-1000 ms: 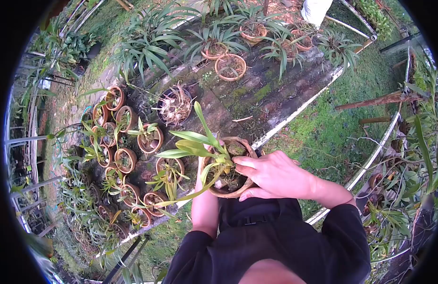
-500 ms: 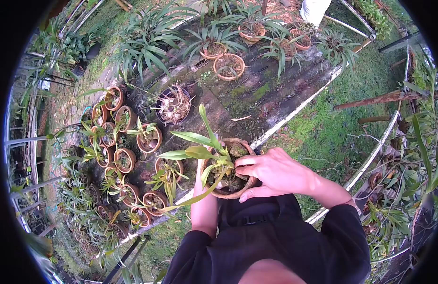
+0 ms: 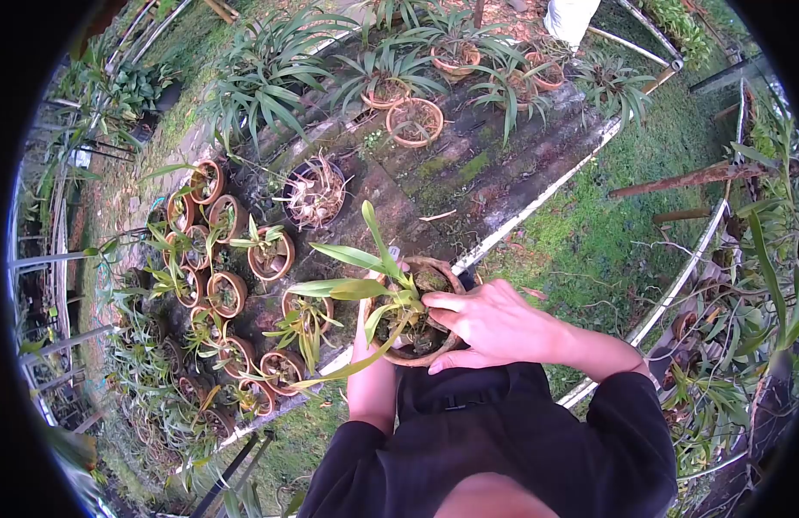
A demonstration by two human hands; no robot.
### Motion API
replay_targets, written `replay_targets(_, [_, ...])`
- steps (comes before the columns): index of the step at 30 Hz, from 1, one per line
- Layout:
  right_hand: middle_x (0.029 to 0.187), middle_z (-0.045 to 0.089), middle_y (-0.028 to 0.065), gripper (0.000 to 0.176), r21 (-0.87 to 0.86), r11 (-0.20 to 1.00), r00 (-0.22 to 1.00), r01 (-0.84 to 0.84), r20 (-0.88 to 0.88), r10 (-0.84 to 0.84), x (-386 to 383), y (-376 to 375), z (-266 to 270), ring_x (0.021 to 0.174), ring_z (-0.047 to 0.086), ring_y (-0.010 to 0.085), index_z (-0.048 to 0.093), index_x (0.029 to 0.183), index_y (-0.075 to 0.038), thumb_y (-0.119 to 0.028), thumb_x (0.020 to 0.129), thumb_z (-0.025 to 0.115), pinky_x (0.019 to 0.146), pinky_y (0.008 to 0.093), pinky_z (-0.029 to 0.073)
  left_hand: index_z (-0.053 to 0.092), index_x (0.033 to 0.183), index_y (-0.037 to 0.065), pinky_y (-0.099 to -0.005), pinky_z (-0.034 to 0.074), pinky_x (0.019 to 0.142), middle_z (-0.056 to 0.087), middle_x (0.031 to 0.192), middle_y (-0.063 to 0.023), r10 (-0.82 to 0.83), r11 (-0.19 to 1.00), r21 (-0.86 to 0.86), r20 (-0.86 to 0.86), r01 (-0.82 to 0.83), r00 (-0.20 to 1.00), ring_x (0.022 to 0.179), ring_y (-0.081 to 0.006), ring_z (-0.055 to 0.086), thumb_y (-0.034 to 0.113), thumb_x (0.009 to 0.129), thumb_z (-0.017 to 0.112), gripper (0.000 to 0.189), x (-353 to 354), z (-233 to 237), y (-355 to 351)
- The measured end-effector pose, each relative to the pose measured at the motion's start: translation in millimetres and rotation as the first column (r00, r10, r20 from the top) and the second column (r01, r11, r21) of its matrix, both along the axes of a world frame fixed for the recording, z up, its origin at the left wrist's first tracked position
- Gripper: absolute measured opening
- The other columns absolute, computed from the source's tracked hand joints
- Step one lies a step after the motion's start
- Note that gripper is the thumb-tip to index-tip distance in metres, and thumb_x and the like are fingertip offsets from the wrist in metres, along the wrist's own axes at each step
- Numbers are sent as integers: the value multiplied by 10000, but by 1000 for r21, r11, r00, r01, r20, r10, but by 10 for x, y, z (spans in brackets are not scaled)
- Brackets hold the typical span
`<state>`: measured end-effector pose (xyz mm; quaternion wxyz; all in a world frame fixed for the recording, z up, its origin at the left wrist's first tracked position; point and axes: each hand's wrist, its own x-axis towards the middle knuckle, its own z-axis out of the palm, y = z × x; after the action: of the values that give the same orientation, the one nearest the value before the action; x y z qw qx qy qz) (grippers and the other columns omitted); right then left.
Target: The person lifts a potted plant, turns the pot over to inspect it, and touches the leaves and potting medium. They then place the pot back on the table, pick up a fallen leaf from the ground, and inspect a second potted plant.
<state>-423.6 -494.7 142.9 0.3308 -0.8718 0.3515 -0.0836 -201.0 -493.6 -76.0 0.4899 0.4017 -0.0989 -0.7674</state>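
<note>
A round clay pot (image 3: 442, 267) is held up close to my body, with an orchid-like plant (image 3: 386, 293) leaning out to its left. Its long green leaves spread leftward, and one yellowish leaf droops past the rim. My left hand (image 3: 362, 335) grips the pot from its left side, most of the fingers hidden behind pot and leaves. Over the right side of the pot lies my right hand (image 3: 486, 321). Its fingers reach in, touching around the plant's base, while the thumb stretches apart toward the near rim. Dark, chunky potting material (image 3: 431, 279) shows inside.
A weathered bench (image 3: 503, 173) with a pale edge stands ahead. Several small potted plants (image 3: 227, 293) crowd its left side, near a dark basin (image 3: 315, 194) of pale bulbs or roots. Larger clay pots (image 3: 415, 122) stand at the back, near a white-clothed person (image 3: 570, 19).
The pot and plant have shifted slightly downward. My right hand has moved slightly left and down, its fingers still at the plant's base. My left hand keeps holding the pot.
</note>
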Motion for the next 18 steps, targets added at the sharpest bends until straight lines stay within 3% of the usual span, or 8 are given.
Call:
replay_targets(7, [1250, 659, 168, 773, 45, 999, 1000, -9, 16, 8, 47, 117, -46, 717, 701, 362, 675, 1053, 129, -617, 853, 700, 619, 440, 562, 645, 1184, 4, -414, 599, 845, 688, 1068, -130, 2, 1000, 2, 19, -2, 1000, 955, -255, 682, 435, 925, 677, 503, 51, -48, -25])
replay_targets(18, [1288, 634, 166, 690, 173, 982, 994, -74, -62, 86, -33, -1, 17, 798, 703, 369, 665, 1032, 137, -541, 906, 668, 665, 445, 552, 651, 1175, 13, -397, 602, 826, 694, 1047, -109, -86, 995, 43, -15, 87, 996, 933, -231, 686, 402, 932, 690, 460, 171, -320, -91])
